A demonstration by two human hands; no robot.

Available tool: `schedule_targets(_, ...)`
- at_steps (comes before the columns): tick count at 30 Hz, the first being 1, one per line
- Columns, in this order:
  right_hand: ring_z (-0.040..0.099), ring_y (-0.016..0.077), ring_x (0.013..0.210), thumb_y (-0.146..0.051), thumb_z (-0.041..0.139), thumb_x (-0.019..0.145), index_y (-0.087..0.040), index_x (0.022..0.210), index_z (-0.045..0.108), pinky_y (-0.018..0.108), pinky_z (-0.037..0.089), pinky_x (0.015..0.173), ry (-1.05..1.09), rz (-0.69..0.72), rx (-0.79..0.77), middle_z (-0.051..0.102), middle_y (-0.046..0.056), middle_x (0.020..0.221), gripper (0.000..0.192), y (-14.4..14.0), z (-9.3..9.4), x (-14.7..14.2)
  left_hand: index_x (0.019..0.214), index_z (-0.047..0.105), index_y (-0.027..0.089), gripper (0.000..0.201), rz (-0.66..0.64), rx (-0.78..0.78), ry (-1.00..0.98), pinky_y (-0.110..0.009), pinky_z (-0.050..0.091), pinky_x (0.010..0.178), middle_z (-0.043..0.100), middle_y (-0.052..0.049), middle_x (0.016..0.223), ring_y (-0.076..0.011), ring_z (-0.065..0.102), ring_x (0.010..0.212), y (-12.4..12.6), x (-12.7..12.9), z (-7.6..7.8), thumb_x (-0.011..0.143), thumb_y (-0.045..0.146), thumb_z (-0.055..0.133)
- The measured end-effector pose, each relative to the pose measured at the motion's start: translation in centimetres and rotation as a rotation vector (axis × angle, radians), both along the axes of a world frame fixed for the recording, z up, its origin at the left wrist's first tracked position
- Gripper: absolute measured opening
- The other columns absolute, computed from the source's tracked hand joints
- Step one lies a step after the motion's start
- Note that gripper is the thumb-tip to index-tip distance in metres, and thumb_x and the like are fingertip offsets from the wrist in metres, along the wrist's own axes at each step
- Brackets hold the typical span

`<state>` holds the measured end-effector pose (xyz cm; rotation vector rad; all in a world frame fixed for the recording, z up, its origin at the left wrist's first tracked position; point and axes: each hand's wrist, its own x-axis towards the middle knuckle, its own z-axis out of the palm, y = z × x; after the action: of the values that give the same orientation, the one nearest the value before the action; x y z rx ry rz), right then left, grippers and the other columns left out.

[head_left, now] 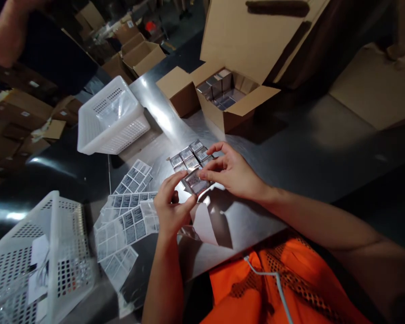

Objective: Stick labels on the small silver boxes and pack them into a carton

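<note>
My left hand (171,204) and my right hand (234,173) hold a small shiny box (196,182) between them. The left thumb and forefinger grip its left side. At its upper right, the right thumb and fingertips press on it, partly hiding that corner. Just beyond lie several small boxes (188,156) in close rows, with barcode labels on top. A curled white sheet (205,225) lies below the held box, near the table edge. Sheets of printed labels (131,220) fan out left of my left hand.
An open cardboard carton (219,114) with small boxes inside stands at the back. White plastic baskets stand at the back left (135,130) and front left (56,234). The metal table (290,166) extends right. Another person's arm (6,33) shows at top left.
</note>
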<state>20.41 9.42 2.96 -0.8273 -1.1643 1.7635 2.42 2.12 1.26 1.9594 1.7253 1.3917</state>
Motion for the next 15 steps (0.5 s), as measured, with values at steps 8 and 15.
schedule_targets(8,0.061,0.0099,0.055,-0.027,0.081,0.067,-0.023,0.101,0.046,0.021,0.048,0.054,-0.059,-0.035,0.063,0.069,-0.007,0.069,0.049,-0.09,-0.22,0.04,0.115,0.071,0.022,0.044,0.024,0.006,0.020,-0.017,0.029,0.042,0.074,-0.006,0.112,-0.0072,0.057,0.061,-0.01,0.09,-0.03,0.071,0.021,0.079)
schedule_targets(15,0.065,0.0129,0.059,-0.030,0.082,0.068,-0.024,0.102,0.047,0.024,0.051,0.057,-0.076,-0.060,0.111,0.071,-0.005,0.073,0.048,-0.07,-0.66,-0.10,0.117,0.071,0.023,0.046,0.027,0.005,0.039,-0.017,0.033,0.044,0.074,-0.007,0.115,-0.0087,0.060,0.064,-0.14,-0.01,-0.10,0.071,0.020,0.077)
